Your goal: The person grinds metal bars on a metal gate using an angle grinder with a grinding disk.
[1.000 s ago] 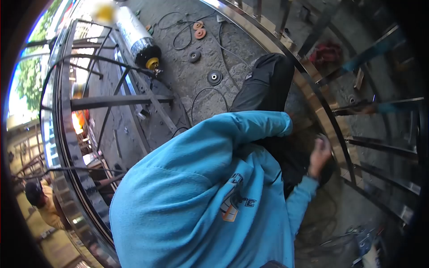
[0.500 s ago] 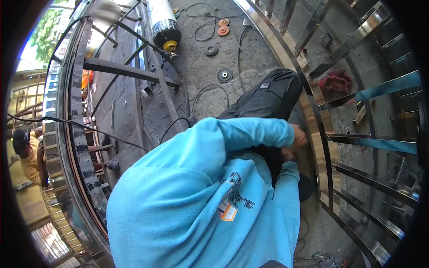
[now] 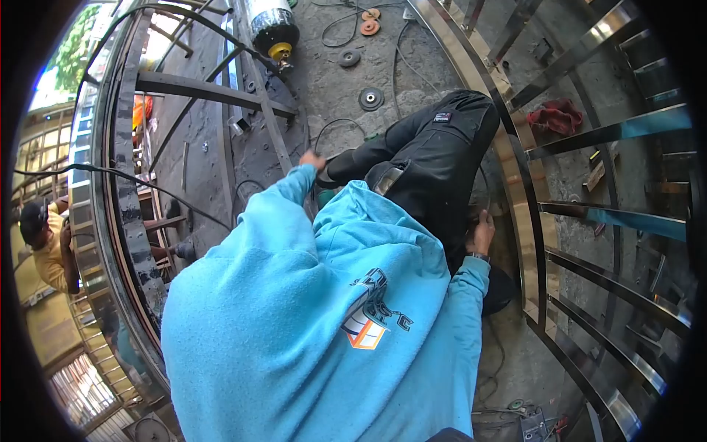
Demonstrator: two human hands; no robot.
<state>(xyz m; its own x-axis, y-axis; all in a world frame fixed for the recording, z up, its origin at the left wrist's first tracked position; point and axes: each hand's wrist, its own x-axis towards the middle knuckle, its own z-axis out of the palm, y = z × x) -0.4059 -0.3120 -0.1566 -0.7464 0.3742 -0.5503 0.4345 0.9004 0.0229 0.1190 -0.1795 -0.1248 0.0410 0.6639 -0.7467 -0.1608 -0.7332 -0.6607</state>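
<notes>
My left hand (image 3: 313, 160) is stretched out to the left, beside the lower end of my dark trouser leg (image 3: 346, 163). Its fingers are blurred, and what they hold, if anything, does not show. Close below it lies a small green object (image 3: 324, 197), partly hidden by my light blue sleeve. My right hand (image 3: 482, 234), with a watch (image 3: 479, 257) at the wrist, is closed low beside my leg, near the shiny metal frame (image 3: 526, 221). Whatever is in its fingers is hidden.
Shiny bars run along the right, with a red cloth (image 3: 554, 117) behind them. Grinding discs (image 3: 371, 99) and cables (image 3: 398, 66) lie on the floor ahead. A gas cylinder (image 3: 272, 26) and dark steel bars (image 3: 210, 92) lie at left. Another person (image 3: 48, 247) is far left.
My left hand has swung from beside my right hand at the frame across to the left. The right hand stays near the frame and now shows more clearly.
</notes>
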